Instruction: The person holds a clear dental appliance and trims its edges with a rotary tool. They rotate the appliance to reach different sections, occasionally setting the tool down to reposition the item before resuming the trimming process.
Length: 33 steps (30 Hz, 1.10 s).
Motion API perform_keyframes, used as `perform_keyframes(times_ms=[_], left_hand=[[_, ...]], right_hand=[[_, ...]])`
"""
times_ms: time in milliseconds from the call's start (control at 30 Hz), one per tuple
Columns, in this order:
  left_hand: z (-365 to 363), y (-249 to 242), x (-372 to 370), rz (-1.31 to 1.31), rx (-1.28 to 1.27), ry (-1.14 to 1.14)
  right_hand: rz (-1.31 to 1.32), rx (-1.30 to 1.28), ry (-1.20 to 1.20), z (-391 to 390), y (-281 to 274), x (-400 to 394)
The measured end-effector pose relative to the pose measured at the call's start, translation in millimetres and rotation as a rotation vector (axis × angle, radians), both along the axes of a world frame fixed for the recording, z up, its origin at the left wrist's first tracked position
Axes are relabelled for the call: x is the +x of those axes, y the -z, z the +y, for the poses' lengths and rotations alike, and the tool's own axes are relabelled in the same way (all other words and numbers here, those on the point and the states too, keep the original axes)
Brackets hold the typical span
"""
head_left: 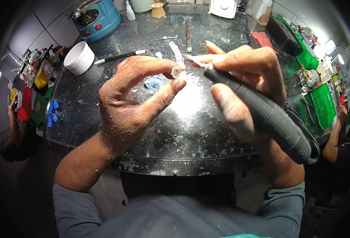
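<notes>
My left hand [133,93], dusted with pale shavings, pinches a clear, curved plastic piece [177,72] between thumb and index finger. One arm of the piece points up, away from me. In my right hand [248,75] is a black rotary handpiece [268,109], gripped like a pen, its cable trailing at the rear. The pale working tip [189,58] of the handpiece points left, close beside the upper arm of the plastic piece. Below both hands the dark speckled bench [206,135] is strewn with shavings.
A white tub [79,58], a marker pen [119,57] and crumpled blue material [154,82] lie to the left. Behind them stands a blue machine [97,20]. A spatula-like tool [188,35] lies at the back. Green bins [323,105] line the right; other people sit at both sides.
</notes>
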<state>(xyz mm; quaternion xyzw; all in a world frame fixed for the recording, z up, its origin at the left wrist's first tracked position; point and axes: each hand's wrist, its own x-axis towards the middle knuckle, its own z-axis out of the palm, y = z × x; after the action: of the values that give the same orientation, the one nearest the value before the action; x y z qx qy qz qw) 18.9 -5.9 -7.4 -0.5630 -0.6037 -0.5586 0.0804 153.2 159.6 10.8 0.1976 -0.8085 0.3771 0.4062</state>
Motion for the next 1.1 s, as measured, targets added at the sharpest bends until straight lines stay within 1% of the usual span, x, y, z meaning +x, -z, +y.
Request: perform_keyframes(times_ms=[67, 100, 167, 233, 300, 367, 433, 467, 500, 533, 567, 667, 733, 767, 833, 967, 1033, 1100], left_hand=[[0.4, -1.1, 4.5, -0.211, 0.006, 0.062], [1.3, -0.9, 3.1, -0.21, 0.006, 0.063], [4.4, 0.9, -1.5, -0.326, 0.011, 0.133], [3.5, -0.2, -1.1, -0.351, -0.001, 0.112], [1.2, -5.1, 1.2, -0.706, -0.103, 0.182], [2.9, -0.9, -1.3, -0.693, -0.085, 0.193], [1.9, 0.8, -4.2, -0.768, -0.087, 0.263], [2.3, 1.5, -4.8, -0.767, -0.085, 0.261], [3.1, 2.2, -4.9, -0.82, -0.078, 0.285], [4.0, 3.1, -4.5, -0.873, -0.073, 0.309], [5.5, 4.4, -2.9, -0.872, -0.075, 0.307], [10.5, 7.7, 2.8, -0.923, -0.07, 0.343], [8.2, 5.1, 2.8, -0.892, -0.1, 0.339], [7.4, 3.7, 3.3, -0.861, -0.131, 0.337], [6.8, 3.0, 3.6, -0.873, -0.115, 0.335], [6.1, 3.1, 1.3, -0.822, -0.139, 0.338], [6.0, 6.3, -2.9, -0.78, -0.125, 0.306], [4.7, 4.2, -1.8, -0.768, -0.148, 0.269]], right_hand=[[-0.028, -0.072, 0.1, -1.6, -1.6, 2.5], [-0.046, -0.113, 0.125, -2.7, -3.0, 2.4], [-0.089, -0.19, 0.165, -3.4, -5.9, 1.7], [-0.101, -0.206, 0.215, 2.0, -4.3, -1.1], [-0.118, -0.36, 0.117, 0.6, -2.9, -5.3], [-0.134, -0.328, 0.121, 3.8, 0.5, -8.8], [-0.15, -0.296, 0.123, 4.2, 4.8, -10.7], [-0.203, -0.309, 0.113, 3.3, 7.0, -10.9], [-0.257, -0.323, 0.103, 2.2, 9.1, -11.3], [-0.197, -0.289, 0.063, -2.2, 11.2, -15.1], [-0.176, -0.314, 0.044, -10.3, 12.3, -17.3], [-0.213, -0.258, 0.058, -12.8, 13.6, -12.7], [-0.356, -0.477, 0.043, -13.4, 11.7, -10.3], [-0.357, -0.477, 0.046, -12.0, 12.8, -10.3], [-0.264, -0.475, 0.055, -7.4, 15.5, -11.9], [-0.239, -0.461, 0.096, -4.3, 12.8, -11.2], [-0.238, -0.488, 0.067, -3.2, 12.1, -10.0], [-0.252, -0.416, 0.083, -2.2, 9.1, -8.4]])
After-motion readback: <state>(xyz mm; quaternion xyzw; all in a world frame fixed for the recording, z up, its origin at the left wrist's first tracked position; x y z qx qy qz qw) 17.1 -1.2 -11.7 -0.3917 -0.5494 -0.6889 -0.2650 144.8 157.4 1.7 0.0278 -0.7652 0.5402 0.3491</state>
